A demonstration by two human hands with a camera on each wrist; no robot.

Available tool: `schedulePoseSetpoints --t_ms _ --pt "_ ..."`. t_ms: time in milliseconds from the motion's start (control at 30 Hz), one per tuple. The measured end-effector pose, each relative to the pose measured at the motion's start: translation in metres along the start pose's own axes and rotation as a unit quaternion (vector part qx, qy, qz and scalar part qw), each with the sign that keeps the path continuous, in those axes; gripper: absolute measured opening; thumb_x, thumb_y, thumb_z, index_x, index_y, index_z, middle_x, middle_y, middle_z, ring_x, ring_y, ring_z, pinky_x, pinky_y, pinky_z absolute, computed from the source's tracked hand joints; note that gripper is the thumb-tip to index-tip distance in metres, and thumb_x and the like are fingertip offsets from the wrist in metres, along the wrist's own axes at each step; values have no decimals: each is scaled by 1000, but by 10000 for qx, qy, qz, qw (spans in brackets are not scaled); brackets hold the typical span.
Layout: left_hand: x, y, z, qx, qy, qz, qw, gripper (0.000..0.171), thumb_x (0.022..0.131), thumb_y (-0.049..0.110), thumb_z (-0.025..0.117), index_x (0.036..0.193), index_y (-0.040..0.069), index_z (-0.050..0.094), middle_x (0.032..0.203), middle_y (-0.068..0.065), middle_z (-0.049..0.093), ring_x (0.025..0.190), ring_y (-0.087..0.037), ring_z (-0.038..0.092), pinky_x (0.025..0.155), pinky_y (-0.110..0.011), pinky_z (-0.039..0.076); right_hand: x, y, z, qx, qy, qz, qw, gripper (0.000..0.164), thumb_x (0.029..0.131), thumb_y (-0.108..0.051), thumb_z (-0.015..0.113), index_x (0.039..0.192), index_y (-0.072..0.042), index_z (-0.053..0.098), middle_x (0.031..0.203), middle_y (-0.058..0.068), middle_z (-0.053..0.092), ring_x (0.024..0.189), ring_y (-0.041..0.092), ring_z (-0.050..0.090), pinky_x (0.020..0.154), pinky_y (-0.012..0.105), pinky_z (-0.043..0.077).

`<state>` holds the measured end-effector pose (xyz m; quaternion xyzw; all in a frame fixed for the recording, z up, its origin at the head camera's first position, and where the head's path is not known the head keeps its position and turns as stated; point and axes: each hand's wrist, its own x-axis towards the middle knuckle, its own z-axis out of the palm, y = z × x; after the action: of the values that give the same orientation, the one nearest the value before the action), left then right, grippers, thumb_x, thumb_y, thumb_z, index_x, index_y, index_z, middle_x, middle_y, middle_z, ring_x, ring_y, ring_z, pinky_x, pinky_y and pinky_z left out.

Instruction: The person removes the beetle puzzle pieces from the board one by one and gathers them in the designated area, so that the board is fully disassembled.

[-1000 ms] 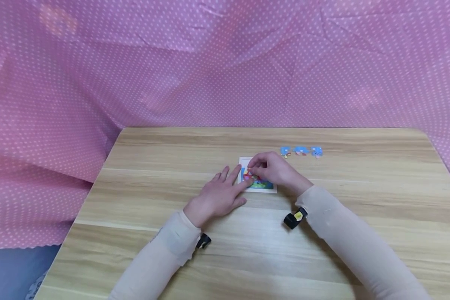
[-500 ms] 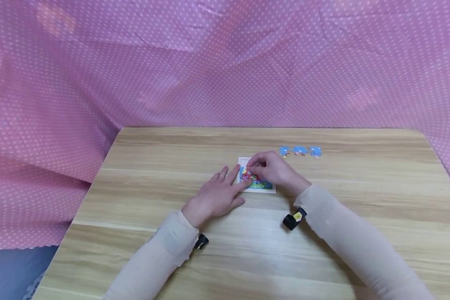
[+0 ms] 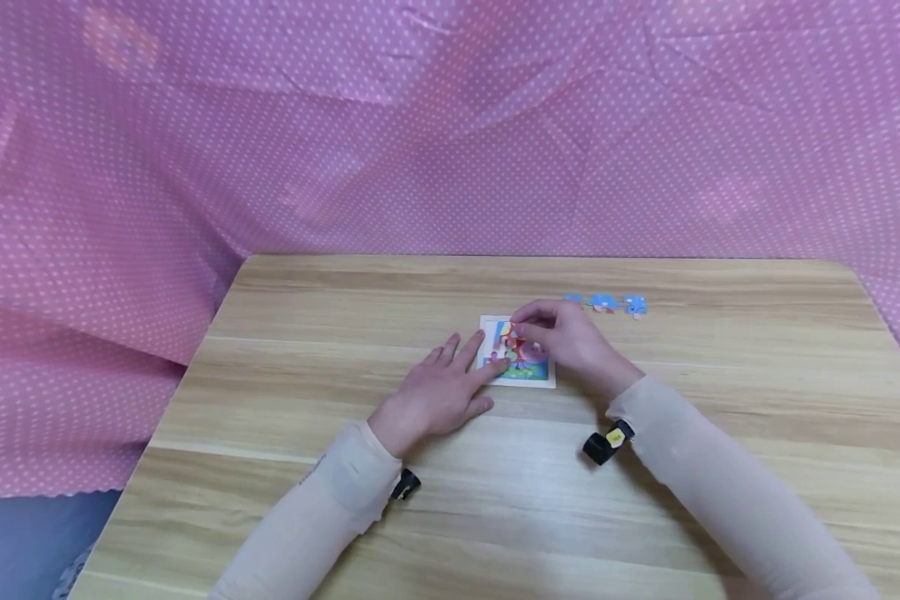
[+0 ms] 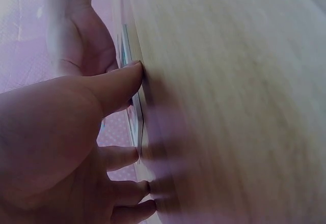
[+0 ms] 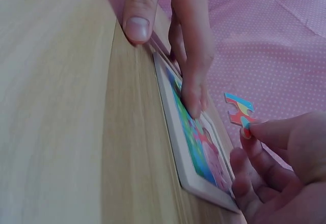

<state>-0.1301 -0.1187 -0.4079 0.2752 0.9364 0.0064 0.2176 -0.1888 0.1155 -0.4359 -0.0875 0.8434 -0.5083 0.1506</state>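
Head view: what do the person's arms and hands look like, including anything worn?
The left sleeve and right sleeve are long and pale beige; the left has a faint marking, too small to read. A black left wrist device and black right wrist device are visible, the right bearing a yellow patch. The left hand and right hand wear no gloves.

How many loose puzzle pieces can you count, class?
4: one piece pinched by the right hand, and three on the table beyond it in a row: left piece (partly hidden), middle piece and right piece. Others may be hidden.
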Motion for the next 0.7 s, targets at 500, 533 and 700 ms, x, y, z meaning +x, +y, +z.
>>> schedulePoseSetpoints --t_ms 500,533,700 --pt "-3 -2 2 30 -10 2 10000 63 113 52 47 172 40 27 183 -14 7 167 -47 13 135 -59 24 -19 12 -15 442 134 287 9985 19 108 -12 67 124 -7 74 118 16 77 96 23 76 78 27 61" --pt "-3 -2 2 35 -8 4 10000 63 113 52 47 172 40 27 183 -14 7 167 -47 13 134 -60 24 -20 13 -17 403 137 294 9987 19 107 -13 67 124 -8 75 119 15 77 97 23 76 79 27 61" --pt "1 -1 0 39 69 7 10000 63 113 53 48 171 41 27 184 -12 8 168 -46 14 133 -65 23 -26 14 -29 224 174 326 9991 18 107 -15 69 123 -10 76 116 12 76 95 23 73 77 25 59"
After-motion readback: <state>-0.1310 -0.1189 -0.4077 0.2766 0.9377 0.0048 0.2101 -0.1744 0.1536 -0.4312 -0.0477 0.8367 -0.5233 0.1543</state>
